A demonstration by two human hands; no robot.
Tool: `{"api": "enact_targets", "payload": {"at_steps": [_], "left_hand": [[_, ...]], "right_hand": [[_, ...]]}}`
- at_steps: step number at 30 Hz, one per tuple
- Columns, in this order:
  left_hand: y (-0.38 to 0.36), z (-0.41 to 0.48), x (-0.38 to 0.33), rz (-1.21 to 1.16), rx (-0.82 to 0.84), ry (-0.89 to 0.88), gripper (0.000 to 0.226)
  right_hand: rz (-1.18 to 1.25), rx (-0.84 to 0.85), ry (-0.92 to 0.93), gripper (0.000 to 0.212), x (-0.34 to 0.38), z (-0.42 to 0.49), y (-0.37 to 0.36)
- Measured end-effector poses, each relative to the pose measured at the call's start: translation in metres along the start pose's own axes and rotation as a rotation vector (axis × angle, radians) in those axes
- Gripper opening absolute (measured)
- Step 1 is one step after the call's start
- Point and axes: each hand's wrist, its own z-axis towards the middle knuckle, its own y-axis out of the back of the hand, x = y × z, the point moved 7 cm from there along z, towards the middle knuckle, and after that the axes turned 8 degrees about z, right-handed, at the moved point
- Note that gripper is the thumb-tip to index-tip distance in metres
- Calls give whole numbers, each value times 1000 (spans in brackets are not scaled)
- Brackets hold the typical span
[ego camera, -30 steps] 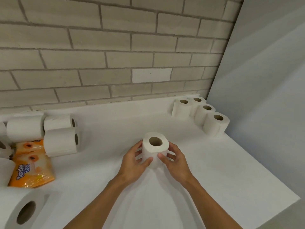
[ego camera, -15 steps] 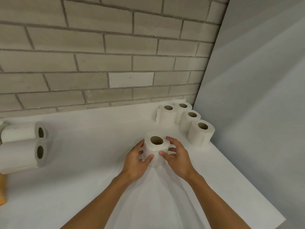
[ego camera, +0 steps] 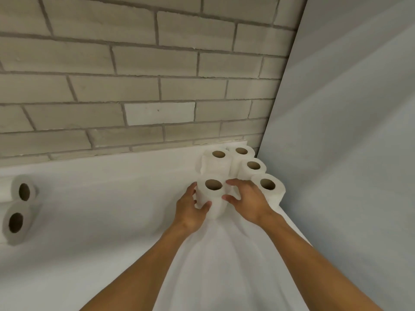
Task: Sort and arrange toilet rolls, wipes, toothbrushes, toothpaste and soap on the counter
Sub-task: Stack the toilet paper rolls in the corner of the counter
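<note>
Both hands cup one upright toilet roll (ego camera: 211,194) on the white counter (ego camera: 112,221) near its far right corner: the left hand (ego camera: 190,212) curls round its left side with the thumb across the front, and the right hand (ego camera: 247,203) presses its right side with fingers spread. Just beyond, four standing rolls (ego camera: 253,167) cluster in that corner against the brick wall (ego camera: 157,75) and grey panel (ego camera: 348,131). Two lying rolls (ego camera: 18,212) sit at the counter's left edge.

White counter (ego camera: 112,254), toilet rolls (ego camera: 253,167)
</note>
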Motion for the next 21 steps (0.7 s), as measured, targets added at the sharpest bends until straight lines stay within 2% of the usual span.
{"api": "enact_targets", "payload": {"at_steps": [3,9,12,13,15,21], "left_hand": [[-10,8,-6,28,-12,-4,76],[-18,12,-8,40,-7,-27,80],[-20,13,-12,57,37,-32,78],[-49,38,-19,74,30,-15,78],[-56,46,-28,75,28,-10,77],[-63,59,-31,93,-6,-20,80]], "right_hand": [[-33,10,16,38,-5,19,16],[-131,-125,-80,30,-27,37,48],[-144,-28,-159,38,-39,35,44],[-131,34,-179,40,-72,56,47],[-136,83,-162,42,-81,62,46],[-132,62,-71,41,-66,62,49]]}}
